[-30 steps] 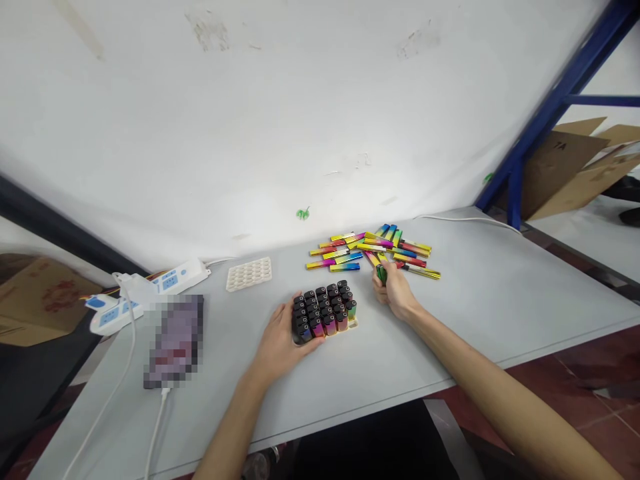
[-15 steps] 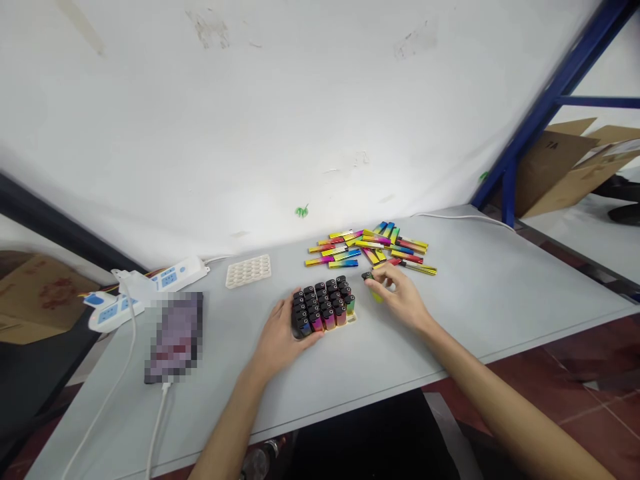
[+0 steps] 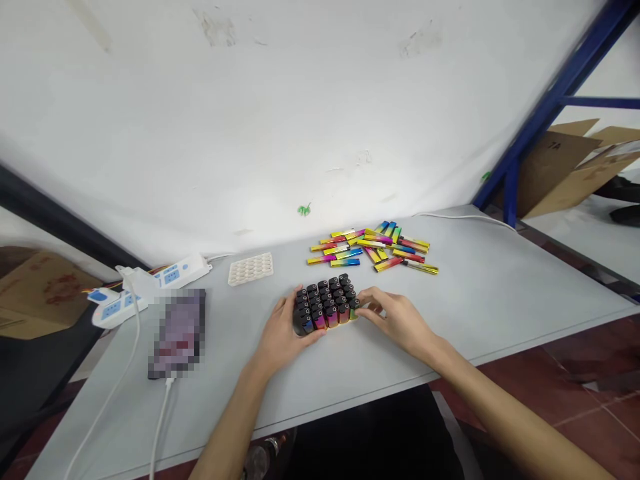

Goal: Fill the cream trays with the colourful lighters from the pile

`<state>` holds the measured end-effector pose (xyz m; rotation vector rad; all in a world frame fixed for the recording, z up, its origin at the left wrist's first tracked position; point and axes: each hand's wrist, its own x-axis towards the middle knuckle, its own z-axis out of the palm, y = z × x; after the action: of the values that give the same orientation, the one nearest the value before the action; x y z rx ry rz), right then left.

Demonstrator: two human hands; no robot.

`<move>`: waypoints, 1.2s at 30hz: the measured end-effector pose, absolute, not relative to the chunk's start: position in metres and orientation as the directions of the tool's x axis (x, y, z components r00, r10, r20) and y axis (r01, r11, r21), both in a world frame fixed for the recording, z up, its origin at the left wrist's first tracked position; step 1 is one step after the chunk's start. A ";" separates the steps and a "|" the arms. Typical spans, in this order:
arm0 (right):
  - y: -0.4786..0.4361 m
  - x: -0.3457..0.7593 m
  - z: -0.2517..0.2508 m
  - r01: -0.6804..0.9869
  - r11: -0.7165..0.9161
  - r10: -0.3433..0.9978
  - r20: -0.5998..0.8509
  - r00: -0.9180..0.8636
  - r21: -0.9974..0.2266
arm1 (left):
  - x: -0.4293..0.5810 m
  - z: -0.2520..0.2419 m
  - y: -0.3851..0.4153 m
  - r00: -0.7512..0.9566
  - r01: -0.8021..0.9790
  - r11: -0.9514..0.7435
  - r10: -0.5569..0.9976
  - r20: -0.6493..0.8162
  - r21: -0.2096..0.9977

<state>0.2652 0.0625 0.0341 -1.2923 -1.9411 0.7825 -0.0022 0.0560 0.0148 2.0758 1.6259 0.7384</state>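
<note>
On the grey surface, the left hand clasps the left end of a lighter block — the right hand pinches a green lighter at its near right corner. Behind the block: loose lighters, white wall.

L hand, R hand & both forearms are bare, w/ blk clothing over lap.

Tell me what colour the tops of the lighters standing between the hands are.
The lighter tops are black, seen best in the head view.
</note>
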 end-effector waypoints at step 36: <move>0.136 0.286 0.022 0.228 0.042 0.997 0.026 -0.076 -0.973 | -0.002 0.013 0.056 0.184 0.773 -0.243 0.970 0.161 0.586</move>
<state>0.2856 0.1361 0.0223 -1.3163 -1.4494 1.1184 -0.0023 0.0559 0.0127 2.0933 1.6421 0.7235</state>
